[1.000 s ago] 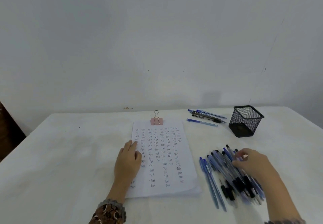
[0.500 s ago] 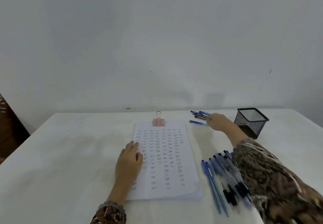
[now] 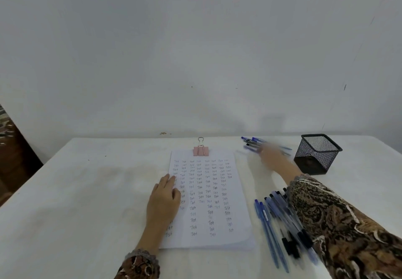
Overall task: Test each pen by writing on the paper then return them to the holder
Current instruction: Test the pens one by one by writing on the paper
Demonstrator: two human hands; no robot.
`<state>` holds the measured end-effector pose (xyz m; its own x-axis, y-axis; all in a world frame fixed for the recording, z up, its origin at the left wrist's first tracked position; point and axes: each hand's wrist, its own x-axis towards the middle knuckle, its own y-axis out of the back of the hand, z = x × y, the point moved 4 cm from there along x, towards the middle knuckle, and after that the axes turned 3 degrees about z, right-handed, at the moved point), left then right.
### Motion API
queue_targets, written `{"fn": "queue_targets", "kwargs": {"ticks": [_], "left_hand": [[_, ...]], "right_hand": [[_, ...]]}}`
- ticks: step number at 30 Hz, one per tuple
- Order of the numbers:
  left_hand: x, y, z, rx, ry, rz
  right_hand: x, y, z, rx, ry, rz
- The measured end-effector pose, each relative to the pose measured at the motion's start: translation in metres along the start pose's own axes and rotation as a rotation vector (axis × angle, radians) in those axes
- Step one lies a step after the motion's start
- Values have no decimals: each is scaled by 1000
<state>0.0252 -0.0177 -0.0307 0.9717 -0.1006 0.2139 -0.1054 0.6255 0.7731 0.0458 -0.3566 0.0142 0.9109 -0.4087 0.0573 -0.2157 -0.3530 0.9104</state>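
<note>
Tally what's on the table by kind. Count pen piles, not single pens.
Pen piles: 2, far pile and near pile
Mesh holder: 1
Paper stack: 1
Binder clip: 1
Total: 5

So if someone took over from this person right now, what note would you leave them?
Left hand: open, flat on the left edge of the paper.
Right hand: blurred, over a small group of pens beside the mesh holder; grip cannot be told.
The paper, held at its top by a pink binder clip, carries many rows of "Test".
A big pile of pens lies right of the paper.
Done: much test writing. Left: no pen stands in the holder; all must go in.
</note>
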Motion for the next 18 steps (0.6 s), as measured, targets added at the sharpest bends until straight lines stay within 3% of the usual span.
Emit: {"fn": "queue_targets", "kwargs": {"ticks": [2,5,8,12,16,18], "left_hand": [[0,0,0,0,-6,5],[-2,2,1,-6,-16,25],[-3,2,1,-3,-34,60],[-5,4,4,-4,-11,10],[-6,6,4,-26,-8,24],[-5,6,4,-31,-7,16]], "right_hand": [[-3,10,-9,581,-96,63],[-21,13,-32,1468,-210,-16],[-38,4,-56,1898,-255,-89],[-57,-28,-70,2079,-383,-129],[-63,-57,-64,1815,-444,-5],[-66,-63,-62,1805,-436,33]]}}
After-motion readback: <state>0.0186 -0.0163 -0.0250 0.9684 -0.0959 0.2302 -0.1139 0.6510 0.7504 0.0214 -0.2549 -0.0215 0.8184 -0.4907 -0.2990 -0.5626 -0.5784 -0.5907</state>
